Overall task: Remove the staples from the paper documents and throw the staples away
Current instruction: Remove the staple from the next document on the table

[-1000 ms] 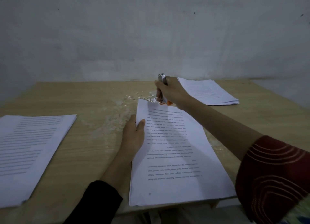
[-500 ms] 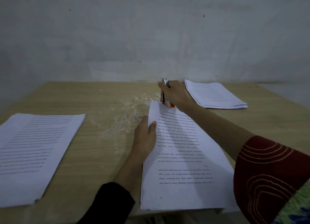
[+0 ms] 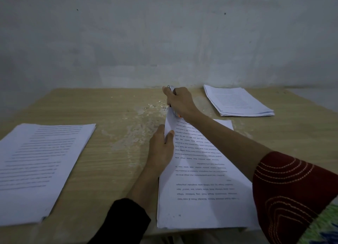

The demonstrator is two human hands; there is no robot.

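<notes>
1. The document (image 3: 201,170) lies lengthwise away from the person on the table (image 3: 113,152). Its far left corner is at the right hand (image 3: 180,102), which is curled round a metal tool (image 3: 172,101) with an orange part, probably a staple remover, though the dim view hides its tip.
2. The right hand is nearer that corner. The left hand (image 3: 161,145) is further back on the left edge, thumb on top, seemingly pinching the sheets.
3. Loose staples (image 3: 155,106) lie just left of the tool.
4. Compared with a second ago, the far corner has lifted toward the tool, and both grips are unchanged.
</notes>
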